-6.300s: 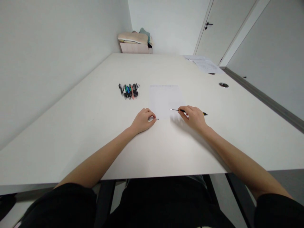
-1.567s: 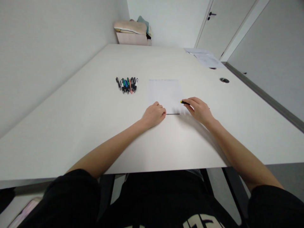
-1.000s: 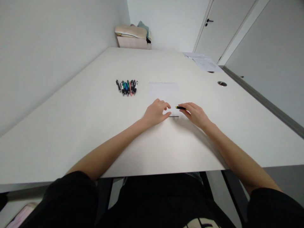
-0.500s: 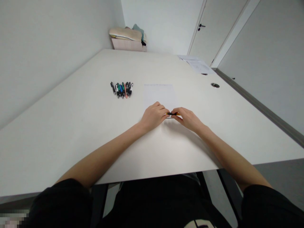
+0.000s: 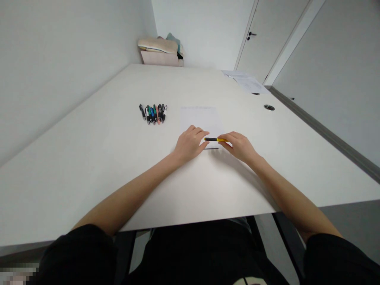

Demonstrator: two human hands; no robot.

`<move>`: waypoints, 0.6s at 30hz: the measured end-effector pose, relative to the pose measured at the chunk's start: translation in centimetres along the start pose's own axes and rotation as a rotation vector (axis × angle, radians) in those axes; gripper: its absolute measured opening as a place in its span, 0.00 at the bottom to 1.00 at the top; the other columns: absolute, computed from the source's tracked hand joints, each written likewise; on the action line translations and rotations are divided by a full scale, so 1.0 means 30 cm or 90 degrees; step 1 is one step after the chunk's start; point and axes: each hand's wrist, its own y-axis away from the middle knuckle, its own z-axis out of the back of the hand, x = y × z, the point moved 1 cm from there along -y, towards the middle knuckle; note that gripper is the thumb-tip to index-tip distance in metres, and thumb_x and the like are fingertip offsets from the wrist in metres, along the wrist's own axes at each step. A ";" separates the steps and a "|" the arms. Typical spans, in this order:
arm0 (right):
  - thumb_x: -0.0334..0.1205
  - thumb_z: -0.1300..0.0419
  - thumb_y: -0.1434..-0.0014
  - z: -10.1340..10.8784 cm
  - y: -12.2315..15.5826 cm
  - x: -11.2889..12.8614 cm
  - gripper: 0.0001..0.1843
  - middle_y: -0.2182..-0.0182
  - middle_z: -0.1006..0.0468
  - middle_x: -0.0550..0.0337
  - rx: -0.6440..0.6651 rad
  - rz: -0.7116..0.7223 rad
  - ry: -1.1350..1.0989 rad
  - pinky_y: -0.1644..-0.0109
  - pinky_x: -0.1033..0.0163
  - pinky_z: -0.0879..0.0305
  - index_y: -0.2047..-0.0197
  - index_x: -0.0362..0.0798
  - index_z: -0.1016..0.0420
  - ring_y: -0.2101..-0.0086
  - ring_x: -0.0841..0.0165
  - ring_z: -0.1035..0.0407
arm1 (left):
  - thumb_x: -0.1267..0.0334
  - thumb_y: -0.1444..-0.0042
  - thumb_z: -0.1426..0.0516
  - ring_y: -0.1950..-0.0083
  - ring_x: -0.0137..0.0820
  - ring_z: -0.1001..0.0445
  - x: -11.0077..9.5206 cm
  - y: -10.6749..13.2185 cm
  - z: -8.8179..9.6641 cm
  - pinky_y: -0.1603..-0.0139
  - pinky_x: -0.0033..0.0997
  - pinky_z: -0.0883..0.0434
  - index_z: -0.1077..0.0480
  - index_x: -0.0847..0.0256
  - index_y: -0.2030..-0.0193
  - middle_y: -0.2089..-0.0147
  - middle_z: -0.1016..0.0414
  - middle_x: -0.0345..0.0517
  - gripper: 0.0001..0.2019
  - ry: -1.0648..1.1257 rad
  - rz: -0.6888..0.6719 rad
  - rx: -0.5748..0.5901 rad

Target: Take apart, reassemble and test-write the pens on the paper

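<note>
A pen [image 5: 211,139] with a black grip section and yellow ends is held level over the sheet of paper [image 5: 198,116]. My right hand [image 5: 239,146] pinches its yellow right end between thumb and fingers. At the other end, my left hand [image 5: 190,144] has its thumb and fingertips apart, close about the pen's left tip; contact there is hard to make out. Below the pen a thin dark stick-like thing [image 5: 211,148] lies along the paper's near edge. Faint lines of writing or print run along the paper's far edge.
To the left, several pens [image 5: 152,114] lie side by side on the white table [image 5: 124,142]. More papers [image 5: 247,81] rest at the far right, near a round cable hole [image 5: 269,107]. Folded cloths [image 5: 157,44] sit on a box beyond the far edge.
My left hand's thumb and fingers have spread and come off the pen's black part, so more of it shows. My right hand keeps its pinch and has shifted slightly right.
</note>
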 end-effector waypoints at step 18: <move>0.38 0.48 0.39 0.041 0.022 -0.084 0.09 0.60 0.24 0.53 0.066 -0.079 0.006 0.58 0.60 0.33 0.59 0.48 0.28 0.63 0.65 0.29 | 0.68 0.44 0.45 0.56 0.37 0.34 -0.006 -0.026 0.003 0.61 0.33 0.34 0.27 0.63 0.60 0.61 0.26 0.50 0.08 -0.064 0.096 0.056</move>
